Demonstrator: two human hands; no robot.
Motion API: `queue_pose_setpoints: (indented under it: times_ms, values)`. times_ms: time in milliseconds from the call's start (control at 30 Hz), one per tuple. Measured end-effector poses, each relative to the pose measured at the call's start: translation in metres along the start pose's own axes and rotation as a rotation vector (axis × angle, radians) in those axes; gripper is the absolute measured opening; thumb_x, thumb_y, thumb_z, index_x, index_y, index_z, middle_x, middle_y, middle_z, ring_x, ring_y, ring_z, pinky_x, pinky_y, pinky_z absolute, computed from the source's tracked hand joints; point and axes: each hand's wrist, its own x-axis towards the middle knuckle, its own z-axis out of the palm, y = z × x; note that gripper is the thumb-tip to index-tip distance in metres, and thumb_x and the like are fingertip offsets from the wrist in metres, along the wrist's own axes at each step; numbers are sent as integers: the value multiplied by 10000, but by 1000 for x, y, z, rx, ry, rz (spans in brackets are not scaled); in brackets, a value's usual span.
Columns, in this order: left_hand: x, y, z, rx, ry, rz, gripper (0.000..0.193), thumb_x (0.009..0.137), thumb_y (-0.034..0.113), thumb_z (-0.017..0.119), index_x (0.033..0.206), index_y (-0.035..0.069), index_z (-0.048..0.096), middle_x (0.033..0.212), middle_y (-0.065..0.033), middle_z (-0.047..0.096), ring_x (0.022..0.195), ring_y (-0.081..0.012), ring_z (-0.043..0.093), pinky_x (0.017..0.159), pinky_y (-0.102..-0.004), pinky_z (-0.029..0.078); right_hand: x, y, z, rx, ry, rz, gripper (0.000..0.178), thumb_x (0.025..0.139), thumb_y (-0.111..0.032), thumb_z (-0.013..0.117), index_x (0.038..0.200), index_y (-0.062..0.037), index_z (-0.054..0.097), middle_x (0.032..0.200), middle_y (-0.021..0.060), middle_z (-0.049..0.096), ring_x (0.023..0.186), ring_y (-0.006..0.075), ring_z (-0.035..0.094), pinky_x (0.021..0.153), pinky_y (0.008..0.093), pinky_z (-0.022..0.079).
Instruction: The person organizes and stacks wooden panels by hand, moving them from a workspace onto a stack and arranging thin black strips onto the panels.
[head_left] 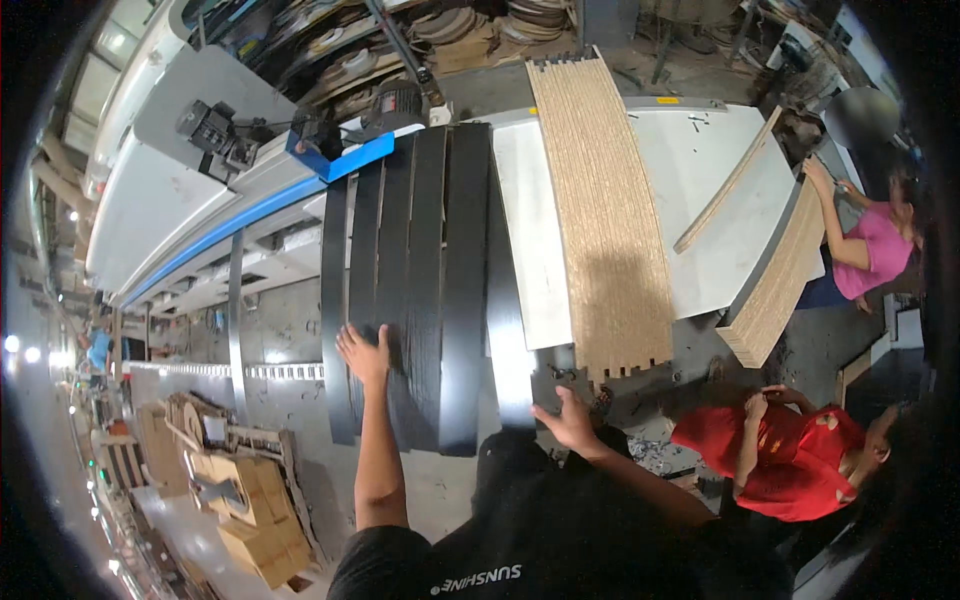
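Several long black boards point(425, 270) lie side by side in front of me, with narrow gaps between some of them. My left hand point(365, 357) is open, its fingers spread over the boards toward their left side. The rightmost black board point(510, 345) catches a bright glare along its near part. Beside that board's right edge is my right hand point(570, 418), open with thumb and fingers apart; its fingertips are at the edge, and I cannot tell how firmly they touch.
Wood-grain strips point(605, 210) lie on a white table point(705, 200) to the right, near a thin loose strip point(730, 180). A person in red point(790, 450) stands close at right; another in pink point(870, 250) handles wood-grain boards point(780, 285). A white machine with blue guide point(220, 245) extends left.
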Motion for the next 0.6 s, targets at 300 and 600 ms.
queue_pose_setpoints:
  times_ms: [300,600]
  values:
    - [49,-48,18,-25,-42,-70,961,954,685,638,1502,-88,476,1521,-351,476,1443,-513,413,1245,-568,287,103,-3,94,180,99,597,1162,717,-742,861,1441,104,531,1351,277,673,1259,410,655,1056,449,522]
    - [120,-167,64,-348,-360,-397,1026,911,857,530,1130,-125,730,1080,-373,722,1106,-530,686,991,-548,515,105,-45,73,320,-7,392,853,747,-490,968,1327,27,617,1231,164,743,1138,269,707,1006,383,553]
